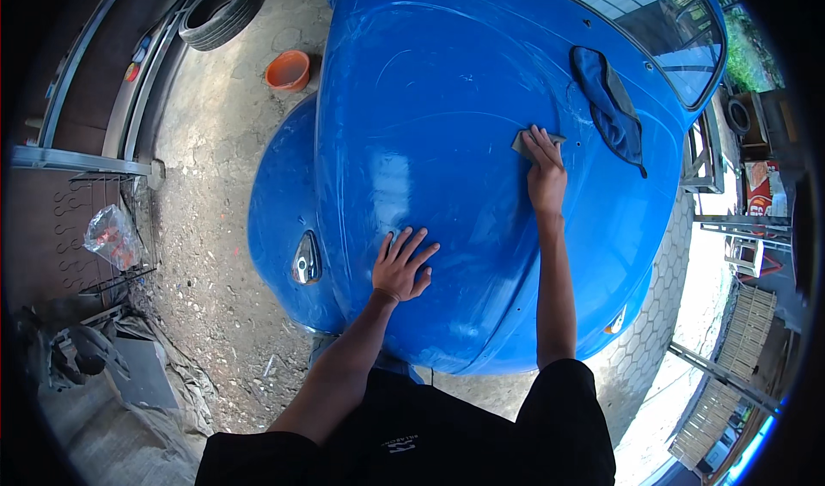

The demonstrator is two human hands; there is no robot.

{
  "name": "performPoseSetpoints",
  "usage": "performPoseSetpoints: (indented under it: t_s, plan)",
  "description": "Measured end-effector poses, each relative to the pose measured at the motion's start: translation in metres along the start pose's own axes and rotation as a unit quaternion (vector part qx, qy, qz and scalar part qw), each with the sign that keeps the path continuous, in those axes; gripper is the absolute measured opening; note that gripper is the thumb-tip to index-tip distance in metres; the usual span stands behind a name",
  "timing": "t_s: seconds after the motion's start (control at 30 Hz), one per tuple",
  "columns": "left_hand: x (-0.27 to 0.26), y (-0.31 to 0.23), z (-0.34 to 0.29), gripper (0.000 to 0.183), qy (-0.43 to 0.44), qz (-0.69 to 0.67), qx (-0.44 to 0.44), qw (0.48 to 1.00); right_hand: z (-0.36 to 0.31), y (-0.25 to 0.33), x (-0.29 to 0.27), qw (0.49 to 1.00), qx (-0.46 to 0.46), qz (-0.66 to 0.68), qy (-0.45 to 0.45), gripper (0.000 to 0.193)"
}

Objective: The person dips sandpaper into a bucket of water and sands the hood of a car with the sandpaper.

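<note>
A rounded blue car hood (455, 177) spreads out in front of me, with light scratches and dull smears on its paint. My left hand (404, 265) lies flat on its near left part, fingers spread and holding nothing. Farther up and to the right, my right hand (545, 170) presses a small grey-green piece of sandpaper (522, 145) against the paint. The fingers cover most of the sheet. A crumpled dark blue cloth (608, 108) rests on the car to the right of that hand, below the windshield (640, 13).
An orange bucket (288, 71) stands on the ground left of the car, with a tire (218, 13) beyond it. A blue fender with a chrome-rimmed lamp (306, 258) bulges at the left. A clear plastic bag (113, 238) hangs by the metal rack.
</note>
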State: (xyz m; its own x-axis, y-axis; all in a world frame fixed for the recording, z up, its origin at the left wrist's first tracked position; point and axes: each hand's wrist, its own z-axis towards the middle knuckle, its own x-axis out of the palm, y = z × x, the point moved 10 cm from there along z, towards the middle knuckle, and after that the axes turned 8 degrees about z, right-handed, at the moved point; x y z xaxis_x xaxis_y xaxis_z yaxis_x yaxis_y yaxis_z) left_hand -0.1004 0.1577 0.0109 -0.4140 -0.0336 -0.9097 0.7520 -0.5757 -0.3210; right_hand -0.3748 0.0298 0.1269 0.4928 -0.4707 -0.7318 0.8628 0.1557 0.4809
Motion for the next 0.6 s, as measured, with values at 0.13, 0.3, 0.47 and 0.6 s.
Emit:
performPoseSetpoints:
  t_s: [0.13,0.3,0.47,0.6]
  plan:
    - [-0.002,0.003,0.005,0.048,-0.015,-0.004,0.016,1.000,-0.137,0.039,-0.022,0.996,0.088,-0.025,0.010,0.053]
    - [0.000,0.001,0.012,0.048,-0.029,0.004,0.022,0.999,-0.379,0.113,0.005,0.970,0.240,-0.019,0.027,0.053]
    - [-0.002,0.001,0.018,0.049,-0.025,0.041,0.030,0.998,-0.446,0.157,0.016,0.942,0.333,-0.025,0.025,0.053]
    - [-0.002,0.004,0.021,0.049,-0.023,0.033,0.041,0.998,-0.360,0.129,0.018,0.956,0.290,-0.044,0.000,0.055]
